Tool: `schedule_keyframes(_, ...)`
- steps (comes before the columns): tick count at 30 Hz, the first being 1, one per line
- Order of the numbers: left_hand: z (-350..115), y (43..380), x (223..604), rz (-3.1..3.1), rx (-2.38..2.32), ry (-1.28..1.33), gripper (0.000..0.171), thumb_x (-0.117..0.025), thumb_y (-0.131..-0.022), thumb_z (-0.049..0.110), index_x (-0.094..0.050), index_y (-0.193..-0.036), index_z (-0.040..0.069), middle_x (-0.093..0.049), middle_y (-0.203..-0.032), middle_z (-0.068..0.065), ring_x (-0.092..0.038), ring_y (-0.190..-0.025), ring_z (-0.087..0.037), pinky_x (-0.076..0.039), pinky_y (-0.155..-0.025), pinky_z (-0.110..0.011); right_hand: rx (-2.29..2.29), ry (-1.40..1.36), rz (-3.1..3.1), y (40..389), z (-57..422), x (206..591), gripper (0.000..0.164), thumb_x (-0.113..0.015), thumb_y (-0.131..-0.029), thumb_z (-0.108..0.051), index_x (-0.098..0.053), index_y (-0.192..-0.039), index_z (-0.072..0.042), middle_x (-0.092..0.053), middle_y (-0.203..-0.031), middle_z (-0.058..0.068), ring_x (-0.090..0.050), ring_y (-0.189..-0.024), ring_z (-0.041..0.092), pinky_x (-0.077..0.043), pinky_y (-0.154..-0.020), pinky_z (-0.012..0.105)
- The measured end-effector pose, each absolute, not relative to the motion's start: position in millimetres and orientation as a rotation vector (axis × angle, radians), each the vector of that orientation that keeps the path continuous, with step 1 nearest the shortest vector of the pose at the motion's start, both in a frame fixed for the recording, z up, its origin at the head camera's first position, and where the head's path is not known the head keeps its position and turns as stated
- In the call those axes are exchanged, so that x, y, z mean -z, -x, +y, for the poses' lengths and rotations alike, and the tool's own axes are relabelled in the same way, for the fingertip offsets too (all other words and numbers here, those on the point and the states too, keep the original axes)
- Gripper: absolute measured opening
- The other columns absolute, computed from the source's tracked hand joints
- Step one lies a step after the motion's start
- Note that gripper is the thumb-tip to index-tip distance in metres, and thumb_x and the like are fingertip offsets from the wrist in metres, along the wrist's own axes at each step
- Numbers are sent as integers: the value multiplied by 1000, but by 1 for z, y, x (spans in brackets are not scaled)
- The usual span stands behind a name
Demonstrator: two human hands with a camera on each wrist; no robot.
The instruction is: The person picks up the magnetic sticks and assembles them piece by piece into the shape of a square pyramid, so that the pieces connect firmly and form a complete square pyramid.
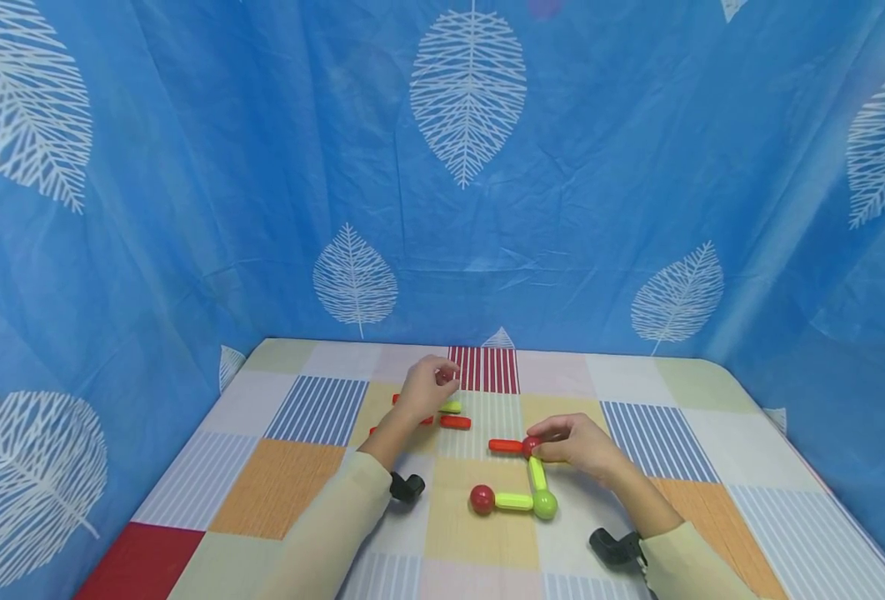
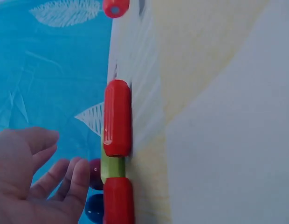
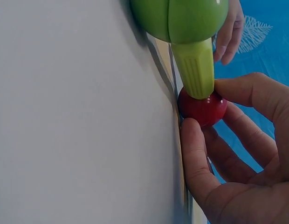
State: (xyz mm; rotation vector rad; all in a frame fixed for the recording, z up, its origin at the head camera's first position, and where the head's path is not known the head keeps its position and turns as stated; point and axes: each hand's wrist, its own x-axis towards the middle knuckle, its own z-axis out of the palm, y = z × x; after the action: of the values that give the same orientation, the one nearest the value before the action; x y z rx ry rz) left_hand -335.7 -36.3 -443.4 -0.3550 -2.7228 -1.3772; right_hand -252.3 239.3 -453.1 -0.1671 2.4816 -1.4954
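Observation:
My right hand (image 1: 581, 443) holds a red ball (image 3: 202, 108) between thumb and fingers. From that ball a yellow-green rod (image 1: 537, 473) leads to a green ball (image 1: 544, 505). Another yellow-green rod (image 1: 513, 502) joins the green ball to a second red ball (image 1: 482, 500). A red rod (image 1: 506, 446) lies at the left of the held ball. Farther back, my left hand (image 1: 425, 387) reaches over loose pieces with its fingers apart. In the left wrist view, its fingertips come close to a dark red ball (image 2: 95, 174); a blue ball (image 2: 94, 208) sits beside it.
Loose red rods (image 1: 455, 422) and a yellow-green rod (image 1: 450, 407) lie around the left hand. A patchwork cloth (image 1: 277, 487) covers the table, and a blue leaf-print curtain (image 1: 600, 167) hangs behind. Black wrist devices (image 1: 615, 547) sit by both forearms.

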Motion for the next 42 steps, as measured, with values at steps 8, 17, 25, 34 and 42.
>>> schedule_keyframes(8,-34,344,449,-2736,1383,238,37,-71,-96,10,-66,-132,7,-61,-125,-13,-59,-106,-25,-58,-97,-39,1483,150,2489,252,240,454,28,-80,-85,-11,-76,-113,-7,-73,-109,7,-64,-94,20,-57,-78,31)
schedule_keyframes(17,-29,349,448,-2816,1269,189,42,-72,-95,9,-63,-136,8,-58,-135,-15,-59,-116,-28,-56,-102,-42,1484,155,2490,254,240,455,28,-80,-85,-11,-76,-112,-7,-73,-109,7,-63,-95,20,-57,-77,30)
schedule_keyframes(25,-29,350,449,-2835,1208,165,43,-73,-93,8,-64,-135,3,-55,-133,-16,-58,-120,-29,-54,-105,-43,1483,149,2498,254,240,455,28,-81,-84,-11,-76,-112,-7,-73,-108,7,-63,-94,20,-57,-76,30)
schedule_keyframes(34,-29,349,454,-2843,1210,158,39,-76,-92,9,-67,-129,3,-56,-133,-15,-57,-118,-29,-57,-100,-43,1489,164,2494,254,240,455,28,-81,-84,-11,-76,-112,-6,-73,-108,8,-63,-94,20,-57,-76,29)
schedule_keyframes(42,-28,350,455,-2858,1189,175,42,-77,-90,9,-66,-130,6,-57,-132,-13,-58,-119,-29,-58,-99,-43,1493,176,2486,254,240,456,29,-81,-84,-11,-76,-113,-5,-74,-109,8,-63,-94,20,-57,-76,29)
